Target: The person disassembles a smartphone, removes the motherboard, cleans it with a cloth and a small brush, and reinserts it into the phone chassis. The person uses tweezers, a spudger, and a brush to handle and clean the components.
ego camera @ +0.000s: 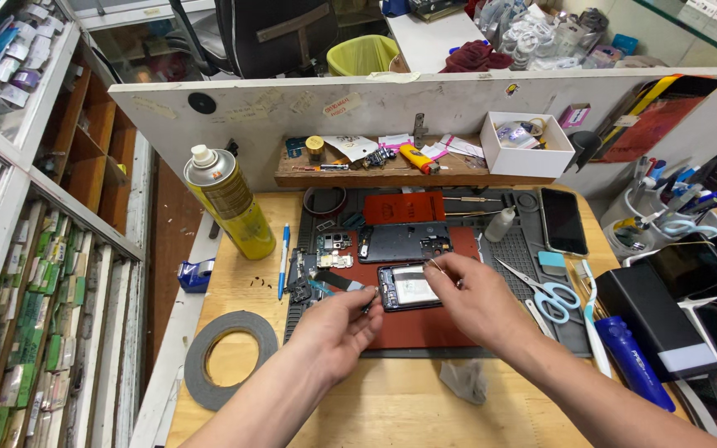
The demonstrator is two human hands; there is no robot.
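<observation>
**Opened phone on a crowded repair bench**

Wooden benchtop (392, 406) fills the view, backed by a white partition. At far left a roll of dark tape (230, 358) lies flat, with a yellow spray can (232, 203) upright behind it and a blue pen (283, 261) beside. The left hand (338, 328) is curled, fingertips pinched on a small dark tool that touches the phone's left edge. The opened phone (411, 287) lies face-down on the red mat (412, 323), long axis running left to right, dark frame bared around a pale battery. The right hand (475, 299) pinches a thin strip over the phone's upper right corner. Blue-handled scissors (541, 290) lie further right.
</observation>
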